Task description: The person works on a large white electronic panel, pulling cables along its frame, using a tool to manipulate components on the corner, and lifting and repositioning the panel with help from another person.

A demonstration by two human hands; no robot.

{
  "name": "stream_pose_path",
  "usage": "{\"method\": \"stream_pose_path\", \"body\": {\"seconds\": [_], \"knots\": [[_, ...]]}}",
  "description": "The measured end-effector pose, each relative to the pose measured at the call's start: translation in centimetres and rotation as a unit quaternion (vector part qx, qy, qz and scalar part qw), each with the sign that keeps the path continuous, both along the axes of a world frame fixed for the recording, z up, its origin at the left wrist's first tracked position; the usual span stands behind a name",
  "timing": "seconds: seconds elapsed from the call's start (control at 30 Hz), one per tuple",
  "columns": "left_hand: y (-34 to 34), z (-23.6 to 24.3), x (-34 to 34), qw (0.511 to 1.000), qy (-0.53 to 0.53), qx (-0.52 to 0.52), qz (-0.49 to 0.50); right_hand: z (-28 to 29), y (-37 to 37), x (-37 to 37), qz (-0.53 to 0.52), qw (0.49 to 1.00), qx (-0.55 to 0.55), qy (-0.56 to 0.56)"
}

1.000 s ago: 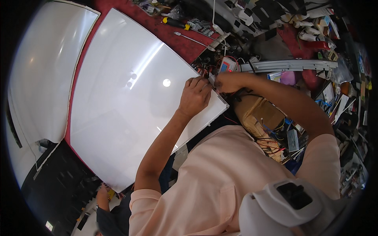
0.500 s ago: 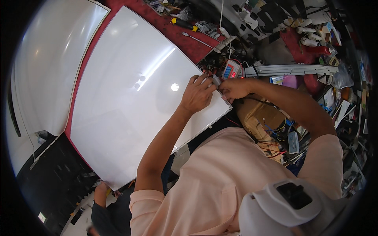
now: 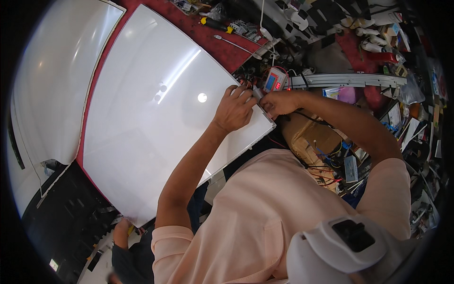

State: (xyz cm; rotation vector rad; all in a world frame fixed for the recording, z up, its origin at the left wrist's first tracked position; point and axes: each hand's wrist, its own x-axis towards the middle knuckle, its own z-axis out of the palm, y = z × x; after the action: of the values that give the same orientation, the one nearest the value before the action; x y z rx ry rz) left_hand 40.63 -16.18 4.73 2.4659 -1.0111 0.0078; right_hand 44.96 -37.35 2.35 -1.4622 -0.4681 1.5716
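From the head camera, a large white panel (image 3: 156, 118) lies flat on a red-topped bench (image 3: 222, 47), smooth and glossy, with lamp glare on its face and a thin pale rim. A second white panel (image 3: 52, 85) of the same rounded-corner shape lies just beside it toward the bench's left edge.

The left hand (image 3: 235, 110) rests palm down on the first panel at its right corner, its fingers (image 3: 239, 93) slightly spread and pressed flat on the surface, gripping nothing. The right hand (image 3: 278, 102) sits just beside it at the same corner, its fingers drawn together around a thin dark probe (image 3: 258, 93) whose tip meets the panel's edge; how firmly they pinch it is hard to tell. A black wire (image 3: 312, 118) runs along the right forearm.

Just beyond the hands stands a small boxy meter (image 3: 274, 80) with a pale blue face and red lit digits, tangled in red and black leads. At the bench's far edge lie a screwdriver (image 3: 215, 23) with a yellow and black handle and a slim metal rod (image 3: 236, 46). A long grey metal rail (image 3: 345, 80) stretches right from the meter. Below the right arm sits an open brown cardboard box (image 3: 314, 137), dull and creased, with loose coloured wires near it. The right side is thick with small packages and parts, too jumbled to tell apart.
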Motion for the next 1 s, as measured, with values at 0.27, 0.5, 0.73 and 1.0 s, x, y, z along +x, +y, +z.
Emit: {"method": "stream_pose_path", "body": {"seconds": [0.27,0.5,0.73,1.0], "knots": [[-0.4,1.3,2.3,0.997,0.047,-0.001,-0.057,0.9,0.4,0.5,0.072,0.991,-0.016,-0.114],[-0.1,0.8,2.7,0.997,0.033,-0.005,-0.065,0.6,0.2,0.1,0.027,0.998,-0.012,-0.056],[-0.1,-0.2,1.6,0.998,0.036,-0.045,-0.028,0.1,0.2,-0.1,0.008,0.999,-0.024,-0.023],[-0.4,-0.9,0.3,0.996,0.008,-0.076,0.035,0.5,1.0,0.3,0.074,0.988,-0.052,-0.126]]}}
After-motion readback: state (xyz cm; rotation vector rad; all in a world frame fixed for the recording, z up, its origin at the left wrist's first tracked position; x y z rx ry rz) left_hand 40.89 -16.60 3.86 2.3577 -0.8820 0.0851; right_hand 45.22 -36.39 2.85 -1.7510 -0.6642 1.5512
